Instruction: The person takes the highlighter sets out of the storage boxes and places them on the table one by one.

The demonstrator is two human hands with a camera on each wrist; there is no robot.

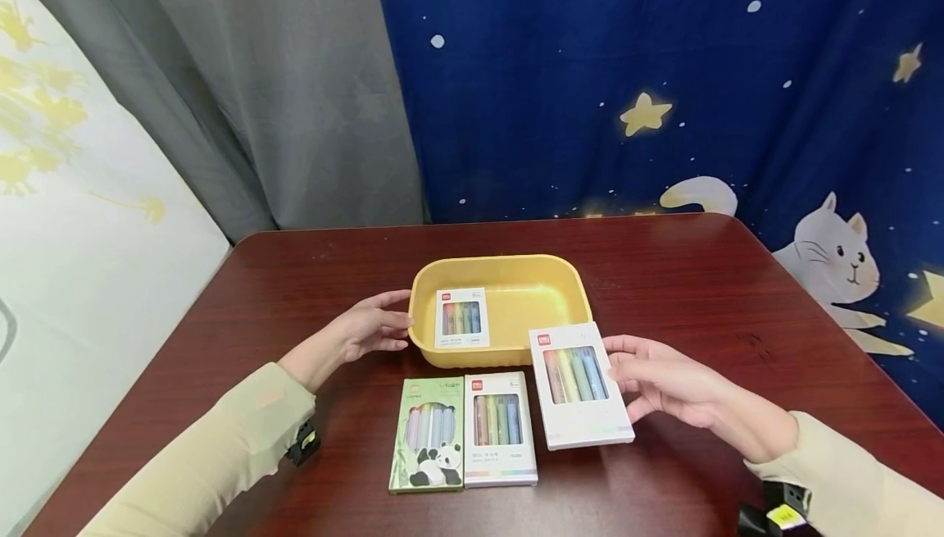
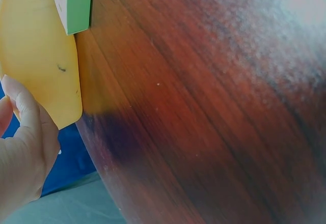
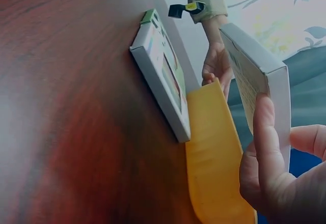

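Note:
In the head view my right hand (image 1: 664, 377) grips a white box of coloured pens (image 1: 581, 430) by its right edge. Thumb and fingers pinch the box (image 3: 279, 91) in the right wrist view. It is tilted and overlaps the near right corner of a yellow plastic basket (image 1: 509, 357). My left hand (image 1: 369, 325) is at the basket's left end, its loosely extended fingers right at the rim. A smaller-looking white pen box (image 1: 462, 340) lies inside the basket on the left. In front stand side by side a green panda pen box (image 1: 401, 455) and another white pen box (image 1: 501, 467).
All of this is on a dark red wooden table (image 1: 310, 275) with rounded far corners. Behind it hang a grey curtain (image 1: 310, 94) and a blue star-patterned curtain (image 1: 546, 94). Small black cameras are strapped at both wrists.

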